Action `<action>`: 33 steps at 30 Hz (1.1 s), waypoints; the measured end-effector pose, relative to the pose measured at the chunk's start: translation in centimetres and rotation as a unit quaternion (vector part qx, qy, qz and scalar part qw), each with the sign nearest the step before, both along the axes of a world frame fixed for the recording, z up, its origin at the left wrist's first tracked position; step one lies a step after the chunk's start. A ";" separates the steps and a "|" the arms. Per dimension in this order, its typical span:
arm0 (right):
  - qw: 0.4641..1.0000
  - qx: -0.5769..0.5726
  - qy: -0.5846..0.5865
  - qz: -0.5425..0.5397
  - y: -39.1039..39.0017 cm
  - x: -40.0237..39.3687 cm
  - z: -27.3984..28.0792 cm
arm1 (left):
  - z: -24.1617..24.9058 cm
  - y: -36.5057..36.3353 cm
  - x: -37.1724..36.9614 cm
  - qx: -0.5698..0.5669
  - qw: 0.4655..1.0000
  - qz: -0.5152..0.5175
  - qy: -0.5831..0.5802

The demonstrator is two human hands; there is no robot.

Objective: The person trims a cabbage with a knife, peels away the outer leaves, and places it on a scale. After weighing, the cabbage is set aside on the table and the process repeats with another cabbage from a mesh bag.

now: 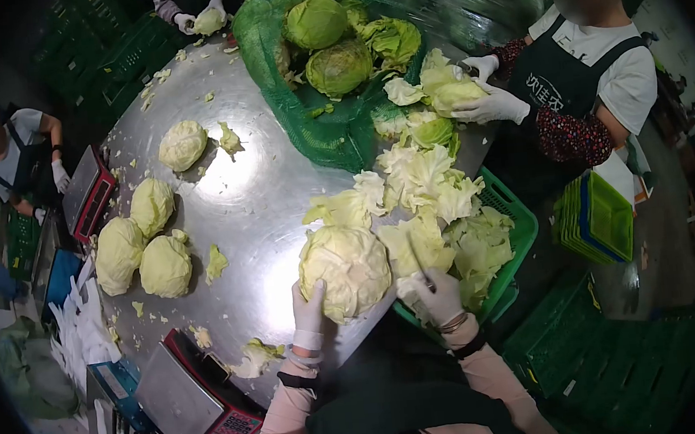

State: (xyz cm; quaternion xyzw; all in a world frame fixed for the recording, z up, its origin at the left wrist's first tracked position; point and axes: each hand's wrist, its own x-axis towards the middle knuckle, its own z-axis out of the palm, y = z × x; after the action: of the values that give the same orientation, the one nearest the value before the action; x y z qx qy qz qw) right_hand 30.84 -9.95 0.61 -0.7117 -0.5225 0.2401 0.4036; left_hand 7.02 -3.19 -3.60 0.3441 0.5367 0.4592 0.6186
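Steadying a pale cabbage (346, 271) at the near edge of the metal surface (259, 200), the gloved left hand (309, 309) grips its side, thumb against the leaves. Just beside it, the gloved right hand (439, 298) is closed around what looks like a knife (414, 254), near loose leaves (418, 173) and a green basket (526, 219).

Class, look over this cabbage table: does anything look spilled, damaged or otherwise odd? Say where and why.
One cabbage in the green net looks damaged: its surface is brownish, unlike the greener head beside it. Leaf scraps also litter the table, though that seems ordinary trimming waste.
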 end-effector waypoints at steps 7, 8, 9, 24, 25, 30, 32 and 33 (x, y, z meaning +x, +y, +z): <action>0.991 -0.050 -0.109 -0.062 -1.4 4.8 0.2 | -2.0 1.9 -3.1 -0.108 0.968 -0.102 -0.201; 0.992 -0.085 0.068 -0.069 -1.3 3.4 1.6 | -2.5 1.7 -3.2 -0.110 0.968 -0.101 -0.201; 0.979 -0.142 0.144 -0.015 -1.2 1.8 2.3 | -3.1 1.8 -3.0 -0.092 0.980 -0.093 -0.151; 0.958 -0.234 0.027 0.164 -0.5 -4.4 0.5 | -1.8 1.3 -2.5 -0.050 0.993 -0.077 -0.078; 0.956 -0.242 0.057 0.159 -0.4 -4.5 1.2 | -1.6 1.5 -2.4 -0.055 0.992 -0.073 -0.082; 0.931 -0.310 0.134 0.138 -0.2 -4.6 1.9 | -2.3 1.0 -2.5 -0.048 0.995 -0.074 -0.040; 0.951 -0.254 0.094 0.149 -0.4 -4.5 0.9 | -2.3 0.9 -2.3 -0.048 0.996 -0.075 -0.030; 0.951 -0.254 0.096 0.147 -0.5 -4.6 0.4 | -2.4 0.9 -2.2 -0.050 0.996 -0.067 -0.043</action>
State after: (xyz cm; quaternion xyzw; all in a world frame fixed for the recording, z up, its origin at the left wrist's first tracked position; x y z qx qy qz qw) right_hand 26.27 -10.47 0.99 -0.6800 -0.5017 0.4883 0.2177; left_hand 4.83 -2.29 -5.97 0.3282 0.5076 0.4035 0.6869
